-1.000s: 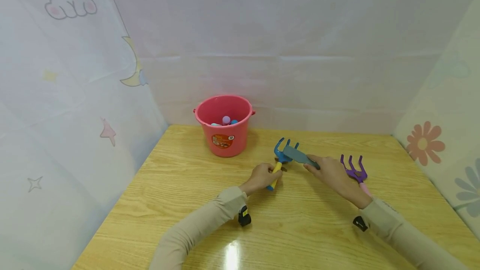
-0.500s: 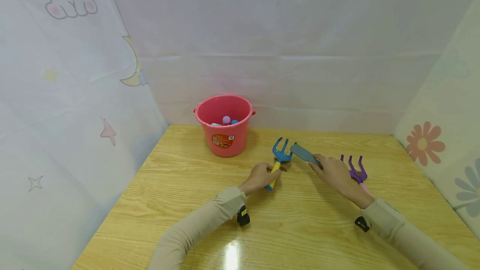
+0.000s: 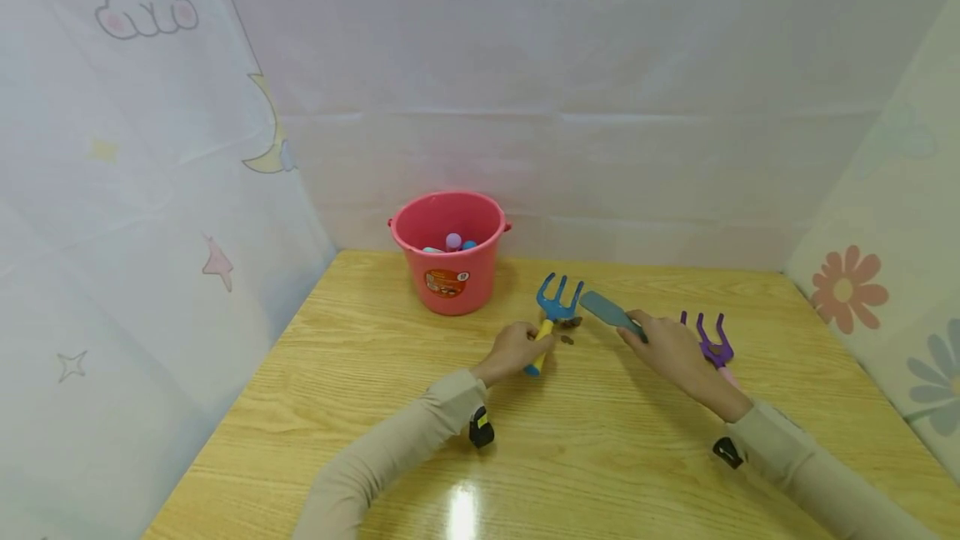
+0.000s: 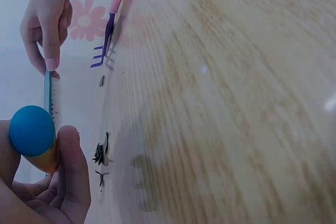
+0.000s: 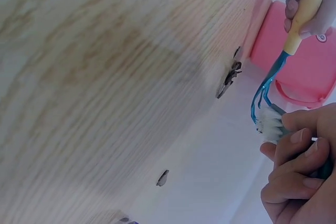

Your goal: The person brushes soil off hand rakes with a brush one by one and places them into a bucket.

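In the head view my left hand [image 3: 516, 351] grips the yellow handle of a small hand rake [image 3: 555, 308] with blue tines. My right hand [image 3: 670, 354] holds a grey-green brush [image 3: 606, 309]; its white bristles [image 5: 270, 125] show in the right wrist view, close to the rake's tines. Whether bristles and tines touch, I cannot tell. Dark leaf-like debris [image 3: 572, 322] lies on the table below the rake, with a smaller brown bit [image 3: 567, 340] nearer me. Both tools are held above the tabletop, as the rake's shadow in the left wrist view shows.
A pink bucket [image 3: 450, 282] with several items inside stands at the back, left of the hands. Beside my right forearm lies a purple hand rake [image 3: 718, 352] with a pink handle. Printed cloth walls [image 3: 570, 148] border the wooden table [image 3: 360, 390] behind and at both sides.
The blue rake has shifted left and turned slightly, showing more of the debris. Its tines were overlapped by the brush a second ago; the brush has moved a little to the right.
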